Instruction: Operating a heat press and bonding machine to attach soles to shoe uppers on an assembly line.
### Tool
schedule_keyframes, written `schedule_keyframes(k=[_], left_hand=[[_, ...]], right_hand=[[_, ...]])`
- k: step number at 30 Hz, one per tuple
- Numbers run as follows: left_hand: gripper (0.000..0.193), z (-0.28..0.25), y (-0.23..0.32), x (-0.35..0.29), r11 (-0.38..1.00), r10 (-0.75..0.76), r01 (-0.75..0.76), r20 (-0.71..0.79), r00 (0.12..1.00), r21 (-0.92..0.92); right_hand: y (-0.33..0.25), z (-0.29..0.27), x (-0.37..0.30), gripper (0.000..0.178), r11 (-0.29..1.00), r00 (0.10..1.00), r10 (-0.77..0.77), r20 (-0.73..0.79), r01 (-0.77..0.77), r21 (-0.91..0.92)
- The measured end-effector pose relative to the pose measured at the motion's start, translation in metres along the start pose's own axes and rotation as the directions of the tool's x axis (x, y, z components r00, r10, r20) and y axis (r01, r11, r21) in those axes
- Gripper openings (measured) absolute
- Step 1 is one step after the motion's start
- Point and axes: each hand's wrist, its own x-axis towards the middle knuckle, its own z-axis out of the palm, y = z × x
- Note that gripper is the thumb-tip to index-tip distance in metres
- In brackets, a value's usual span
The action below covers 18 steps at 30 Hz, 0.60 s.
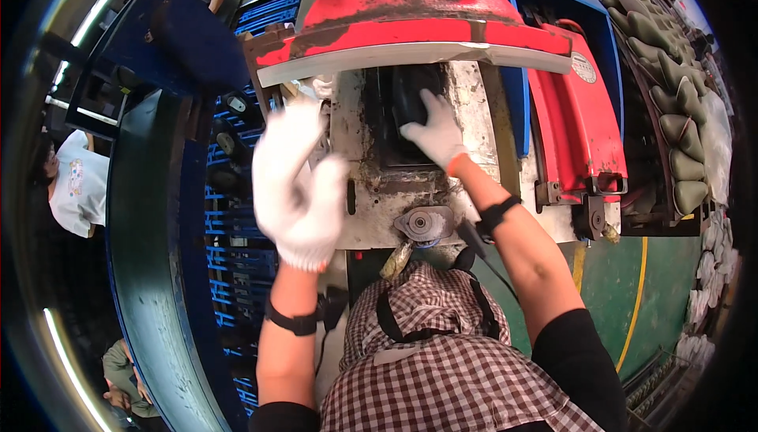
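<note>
My left hand (pixel 297 183), in a white knitted glove, is raised left of the machine's bed with thumb and fingers apart and holds nothing. On the right, my right hand (pixel 437 130), also gloved, reaches over the bed under the red press frame. Its thumb and a finger are spread against a long, dark, rounded piece (pixel 408 104) whose kind I cannot make out. That piece lies in a black recess between worn, stained metal plates (pixel 347 120). The red frame and its pale metal lip (pixel 379 59) hang just beyond my right hand.
Blue racks (pixel 225 227) holding dark pieces and a long dark-topped conveyor (pixel 150 242) run along the left. A red hinged housing (pixel 576 116) stands right, beside rows of olive foot-shaped forms (pixel 675 100). A round metal fitting (pixel 424 224) sits at the bed's near edge. People are at far left.
</note>
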Motion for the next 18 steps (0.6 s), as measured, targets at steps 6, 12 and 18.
schedule_keyframes(k=[6,12,18], left_hand=[[0.07,-0.012,-0.02,-0.136,-0.138,-0.887,0.801,0.432,0.162,-0.583],[0.063,-0.023,-0.018,-0.169,-0.652,-0.72,0.27,0.69,0.073,-0.709],[0.045,-0.084,-0.052,-0.223,-0.351,-0.932,0.483,0.25,-0.262,-0.802]], right_hand=[[-0.014,-0.046,-0.077,0.08,-0.02,0.839,-0.222,0.497,-0.513,0.858],[-0.057,-0.02,-0.141,0.081,0.914,0.776,-0.384,0.5,0.244,0.323],[-0.022,-0.002,-0.152,0.054,0.764,0.787,-0.558,0.263,0.611,-0.209]])
